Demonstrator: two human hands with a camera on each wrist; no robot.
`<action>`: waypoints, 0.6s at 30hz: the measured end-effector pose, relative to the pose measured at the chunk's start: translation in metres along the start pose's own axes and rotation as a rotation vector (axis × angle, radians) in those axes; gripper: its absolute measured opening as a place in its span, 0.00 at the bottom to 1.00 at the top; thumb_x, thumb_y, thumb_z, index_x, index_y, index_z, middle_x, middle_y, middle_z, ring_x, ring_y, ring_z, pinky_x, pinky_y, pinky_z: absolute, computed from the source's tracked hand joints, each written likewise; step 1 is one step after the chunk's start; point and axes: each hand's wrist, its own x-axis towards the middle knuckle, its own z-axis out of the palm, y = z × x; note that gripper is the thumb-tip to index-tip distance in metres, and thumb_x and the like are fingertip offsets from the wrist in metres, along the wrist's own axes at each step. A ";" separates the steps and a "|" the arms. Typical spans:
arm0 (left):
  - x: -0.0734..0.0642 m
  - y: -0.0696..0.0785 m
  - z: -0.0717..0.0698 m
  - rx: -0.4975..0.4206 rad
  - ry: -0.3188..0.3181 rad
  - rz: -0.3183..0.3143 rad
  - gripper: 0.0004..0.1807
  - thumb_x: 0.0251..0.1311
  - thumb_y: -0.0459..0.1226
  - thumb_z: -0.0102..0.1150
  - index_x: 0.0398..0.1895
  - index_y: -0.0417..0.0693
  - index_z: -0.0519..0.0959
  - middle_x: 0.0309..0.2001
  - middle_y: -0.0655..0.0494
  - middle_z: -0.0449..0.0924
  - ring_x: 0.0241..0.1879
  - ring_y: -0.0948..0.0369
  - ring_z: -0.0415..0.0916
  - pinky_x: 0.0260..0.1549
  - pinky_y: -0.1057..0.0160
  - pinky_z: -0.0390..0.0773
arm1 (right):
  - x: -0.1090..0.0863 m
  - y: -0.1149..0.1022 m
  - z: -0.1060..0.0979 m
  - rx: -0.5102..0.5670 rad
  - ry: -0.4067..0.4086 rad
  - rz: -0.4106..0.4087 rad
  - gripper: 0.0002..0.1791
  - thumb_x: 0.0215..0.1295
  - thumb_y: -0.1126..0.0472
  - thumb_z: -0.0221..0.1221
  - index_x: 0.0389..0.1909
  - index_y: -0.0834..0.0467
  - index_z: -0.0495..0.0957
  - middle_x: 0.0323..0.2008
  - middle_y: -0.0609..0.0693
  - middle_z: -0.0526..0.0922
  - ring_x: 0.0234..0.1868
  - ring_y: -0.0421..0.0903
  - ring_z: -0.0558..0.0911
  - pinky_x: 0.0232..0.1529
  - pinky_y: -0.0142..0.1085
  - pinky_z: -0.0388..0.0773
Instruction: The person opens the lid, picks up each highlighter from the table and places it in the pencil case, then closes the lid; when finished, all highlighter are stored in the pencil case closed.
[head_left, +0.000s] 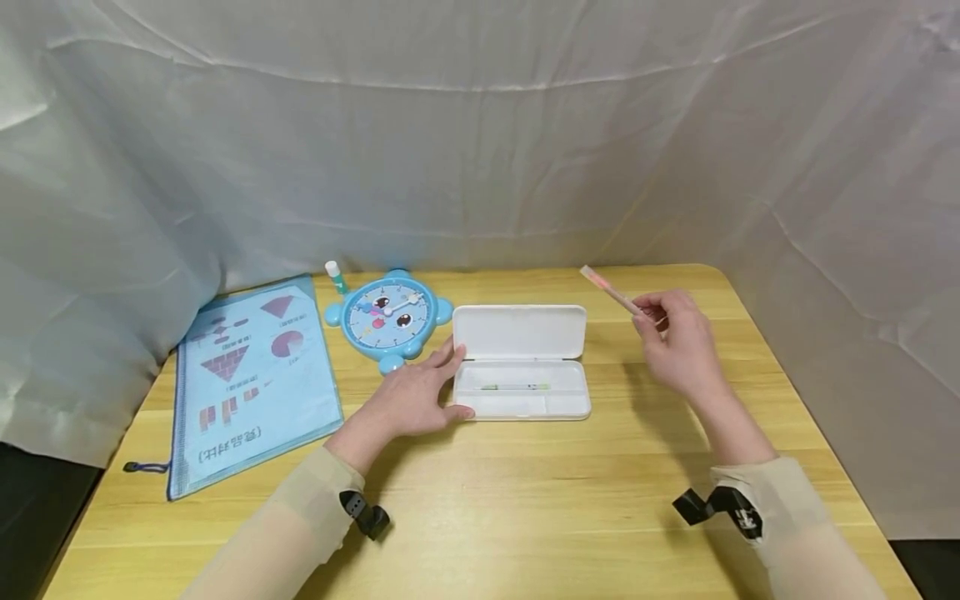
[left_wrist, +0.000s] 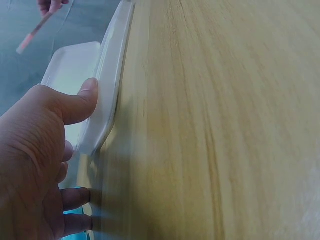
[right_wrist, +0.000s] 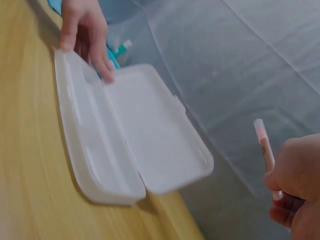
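A white pencil case point(head_left: 520, 332) lies with its lid raised in the middle of the table. Inside its tray is a slim clear pen with green ends point(head_left: 515, 387). My left hand point(head_left: 420, 393) holds the case's left end, thumb at the front corner and index finger near the hinge; its other fingers extend past the end in the left wrist view. Off to the right, my right hand point(head_left: 678, 342) pinches a pink pen with a pale translucent cap point(right_wrist: 263, 137) between thumb and fingers, raised above the table, cap end pointing up and left.
A blue toy clock with an animal face point(head_left: 390, 317) lies left of the case. Behind it stands a green glue stick with a white cap point(head_left: 336, 277). A blue zip document bag point(head_left: 258, 387) covers the table's left side. Grey cloth point(head_left: 480, 150) hangs around the back and sides.
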 end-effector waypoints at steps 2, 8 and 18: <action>0.000 0.000 0.000 0.000 -0.002 -0.002 0.55 0.65 0.68 0.61 0.86 0.53 0.51 0.85 0.52 0.41 0.69 0.41 0.73 0.51 0.46 0.80 | -0.001 -0.007 0.004 0.018 -0.006 -0.025 0.09 0.72 0.75 0.61 0.50 0.69 0.81 0.41 0.60 0.78 0.41 0.53 0.76 0.40 0.31 0.71; -0.001 0.001 0.001 -0.005 -0.007 -0.007 0.55 0.65 0.68 0.61 0.86 0.54 0.51 0.85 0.53 0.41 0.69 0.41 0.73 0.52 0.46 0.80 | -0.004 -0.020 0.018 0.052 -0.024 -0.133 0.09 0.68 0.79 0.62 0.47 0.69 0.82 0.38 0.58 0.78 0.42 0.51 0.75 0.43 0.38 0.71; 0.000 -0.001 0.002 -0.002 -0.001 0.000 0.56 0.65 0.69 0.61 0.86 0.52 0.51 0.85 0.53 0.42 0.68 0.42 0.74 0.50 0.48 0.80 | -0.009 -0.035 0.040 0.105 -0.116 -0.236 0.10 0.68 0.79 0.63 0.46 0.67 0.82 0.38 0.54 0.79 0.39 0.48 0.78 0.41 0.40 0.77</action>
